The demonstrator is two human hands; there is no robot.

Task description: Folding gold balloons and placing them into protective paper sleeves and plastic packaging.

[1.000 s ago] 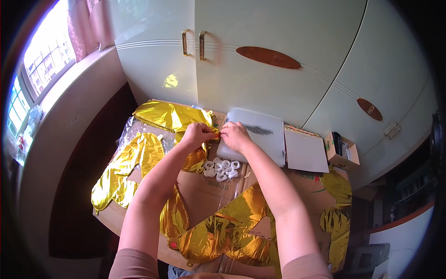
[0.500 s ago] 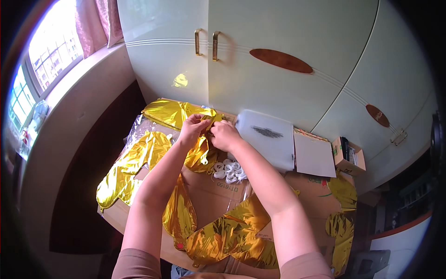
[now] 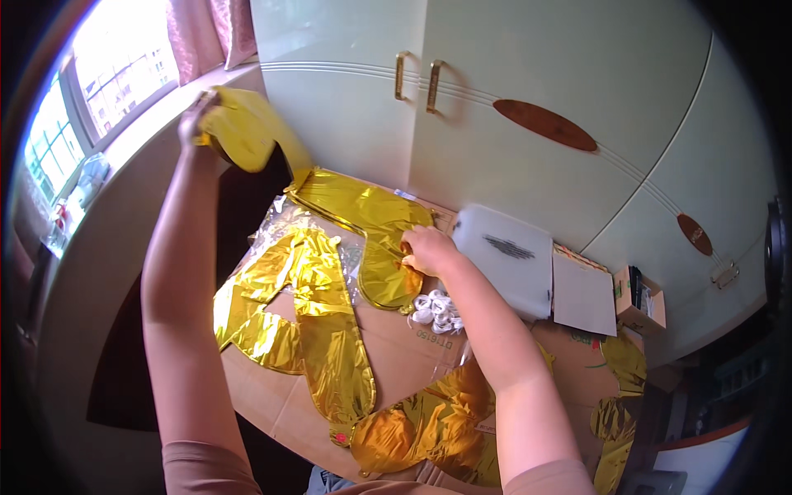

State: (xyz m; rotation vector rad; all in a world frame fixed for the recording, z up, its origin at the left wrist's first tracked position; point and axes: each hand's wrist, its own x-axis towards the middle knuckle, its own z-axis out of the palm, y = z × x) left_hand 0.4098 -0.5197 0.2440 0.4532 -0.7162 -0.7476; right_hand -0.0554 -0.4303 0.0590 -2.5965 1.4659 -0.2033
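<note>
Two hands show: one left hand (image 3: 194, 120) at the upper left, one right hand (image 3: 429, 250) near the centre. At least four gold foil balloons (image 3: 334, 363) spread across the frame. Right of centre are one clump of white coils (image 3: 436, 312), too bunched to count, one plastic case (image 3: 507, 276) and one small cardboard box (image 3: 642, 313). Two upright handles (image 3: 434, 87) stand top centre; two brown ovals (image 3: 544, 124), upper right.
</note>
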